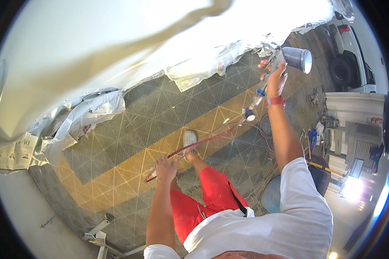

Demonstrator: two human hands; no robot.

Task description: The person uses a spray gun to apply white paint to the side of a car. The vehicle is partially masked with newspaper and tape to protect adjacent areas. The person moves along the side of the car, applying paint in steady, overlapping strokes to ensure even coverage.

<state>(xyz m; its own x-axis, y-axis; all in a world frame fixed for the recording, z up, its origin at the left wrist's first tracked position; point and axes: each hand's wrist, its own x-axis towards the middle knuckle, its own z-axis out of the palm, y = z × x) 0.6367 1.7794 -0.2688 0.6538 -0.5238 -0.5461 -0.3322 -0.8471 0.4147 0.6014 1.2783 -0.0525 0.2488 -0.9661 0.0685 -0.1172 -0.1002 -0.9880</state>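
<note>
My right hand (pixel 272 77) is wrapped round a spray gun (pixel 277 57) with a grey cup (pixel 299 60), held beside the lower edge of a large white body panel (pixel 116 39). A small gauge (pixel 248 114) hangs below the gun's handle, where a red hose (pixel 207 140) joins it. The hose slants down across to my left hand (pixel 164 168), whose fingers are curled on it at lower middle. Newspaper and plastic masking (pixel 199 69) line the panel's edge.
Tiled flooring (pixel 151 103) lies under my feet. A white vehicle (pixel 352 43) with a black wheel stands at far right. Stacked white panels (pixel 354 99), a blue drum (pixel 272 194), a bright lamp (pixel 352 187) and coiled hoses are at the right. A metal stand (pixel 100 228) is at lower left.
</note>
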